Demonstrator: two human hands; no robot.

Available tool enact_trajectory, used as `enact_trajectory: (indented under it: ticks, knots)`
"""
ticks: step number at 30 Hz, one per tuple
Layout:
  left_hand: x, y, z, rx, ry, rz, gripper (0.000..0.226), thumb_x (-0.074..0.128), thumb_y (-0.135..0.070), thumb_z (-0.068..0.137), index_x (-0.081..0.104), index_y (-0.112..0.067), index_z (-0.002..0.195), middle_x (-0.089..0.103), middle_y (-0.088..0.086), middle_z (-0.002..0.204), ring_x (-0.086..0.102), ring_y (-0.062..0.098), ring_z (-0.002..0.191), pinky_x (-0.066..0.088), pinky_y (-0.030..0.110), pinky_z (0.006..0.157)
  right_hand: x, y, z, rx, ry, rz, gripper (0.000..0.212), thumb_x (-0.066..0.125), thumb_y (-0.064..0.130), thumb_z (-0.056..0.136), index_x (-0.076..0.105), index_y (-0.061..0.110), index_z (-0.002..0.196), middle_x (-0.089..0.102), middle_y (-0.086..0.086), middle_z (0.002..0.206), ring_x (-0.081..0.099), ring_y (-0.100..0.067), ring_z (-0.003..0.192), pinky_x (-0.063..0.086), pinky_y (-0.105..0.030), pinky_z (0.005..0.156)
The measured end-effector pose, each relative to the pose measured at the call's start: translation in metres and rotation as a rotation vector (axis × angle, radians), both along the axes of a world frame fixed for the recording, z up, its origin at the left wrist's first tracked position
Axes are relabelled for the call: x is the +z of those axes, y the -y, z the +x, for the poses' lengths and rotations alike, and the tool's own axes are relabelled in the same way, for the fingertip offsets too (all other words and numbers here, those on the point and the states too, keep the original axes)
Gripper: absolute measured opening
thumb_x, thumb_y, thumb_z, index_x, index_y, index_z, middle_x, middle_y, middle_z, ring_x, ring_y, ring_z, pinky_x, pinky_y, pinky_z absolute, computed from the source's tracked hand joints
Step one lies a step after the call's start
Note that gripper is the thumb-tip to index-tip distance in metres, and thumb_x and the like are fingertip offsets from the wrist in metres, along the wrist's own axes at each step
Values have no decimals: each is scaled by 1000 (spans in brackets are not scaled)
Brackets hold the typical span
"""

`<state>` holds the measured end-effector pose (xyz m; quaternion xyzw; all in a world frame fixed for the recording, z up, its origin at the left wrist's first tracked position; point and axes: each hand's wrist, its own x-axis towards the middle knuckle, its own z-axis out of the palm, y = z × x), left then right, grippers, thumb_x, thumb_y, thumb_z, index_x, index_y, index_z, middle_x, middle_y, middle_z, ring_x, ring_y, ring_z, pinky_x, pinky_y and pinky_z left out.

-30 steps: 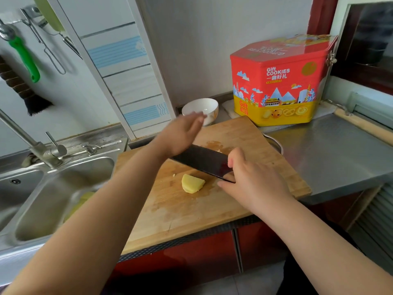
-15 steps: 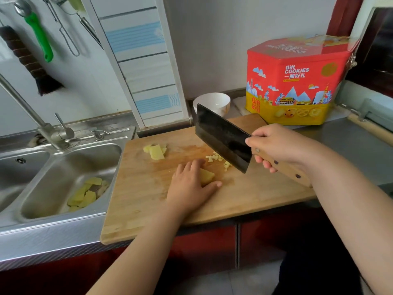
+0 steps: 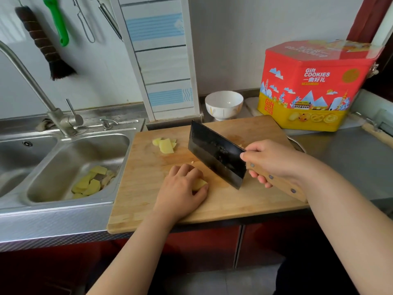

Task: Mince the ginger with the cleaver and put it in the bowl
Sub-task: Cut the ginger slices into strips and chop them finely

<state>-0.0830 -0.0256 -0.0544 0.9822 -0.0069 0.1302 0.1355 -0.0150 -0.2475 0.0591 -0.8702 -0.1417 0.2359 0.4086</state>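
On the wooden cutting board [image 3: 148, 199] my left hand [image 3: 182, 188] holds down a pale yellow ginger piece [image 3: 200, 184], fingers curled over it. My right hand [image 3: 270, 160] grips the wooden handle of the dark cleaver [image 3: 214, 152], whose blade stands tilted just right of the ginger piece, its lower edge near the board. Several ginger slices [image 3: 165, 145] lie at the board's far left. A small ginger bit [image 3: 192, 162] lies by the blade. The white bowl [image 3: 223, 104] stands behind the board, with nothing visible in it.
A steel sink [image 3: 63, 158] left of the board holds ginger peelings [image 3: 91, 184]; its faucet [image 3: 42, 99] rises behind. A red and yellow cookie tin [image 3: 314, 86] stands at the back right. Steel counter [image 3: 350, 158] lies to the right. Utensils hang on the wall.
The cleaver has come down from its raised position toward the board, next to the ginger. My left hand has stayed on the ginger piece, with its fingers curled more tightly.
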Motion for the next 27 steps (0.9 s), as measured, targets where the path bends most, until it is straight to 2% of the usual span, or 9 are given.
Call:
enact_trajectory:
  ticks: [7,12,16,21,24,27]
  knots:
    - [-3,-11,-12,76,38,-48,34,51,-55,86,56,-32,109,49,-10,121,43,15,111,40,29,92,-12,-11,-6,19,-79,42,15,49,30,100,59,22,109,60,-4,66,52,-14,49,47,-27,48]
    - [2,-17,-19,107,27,-164,57,62,-59,79,44,-34,126,37,-8,133,45,16,120,42,36,99,-11,5,3,-92,-80,42,16,49,31,101,60,20,106,60,-5,67,52,-16,51,48,-28,49]
    - [5,-15,-20,133,-7,-257,60,71,-50,76,41,-38,127,35,-9,133,51,18,112,46,37,96,-8,14,9,-168,-18,33,22,48,31,101,60,18,114,60,-6,67,53,-17,51,49,-29,50]
    - [7,-5,-14,163,-14,-331,57,75,-42,76,44,-39,124,39,-9,129,52,17,108,48,36,93,-1,6,-1,-57,15,-13,20,48,32,101,65,21,103,61,-3,66,53,-15,51,48,-27,50]
    - [8,5,-2,166,1,-359,56,75,-42,77,46,-35,125,41,-7,130,47,16,116,43,29,95,0,-5,-6,18,42,-55,21,48,31,101,64,18,103,61,-4,68,54,-14,53,47,-26,48]
    - [8,20,9,149,42,-317,55,74,-40,78,46,-29,124,41,-3,130,47,19,118,41,27,94,2,-10,-8,30,63,-77,21,48,29,101,63,15,102,60,-5,69,53,-14,53,47,-26,48]
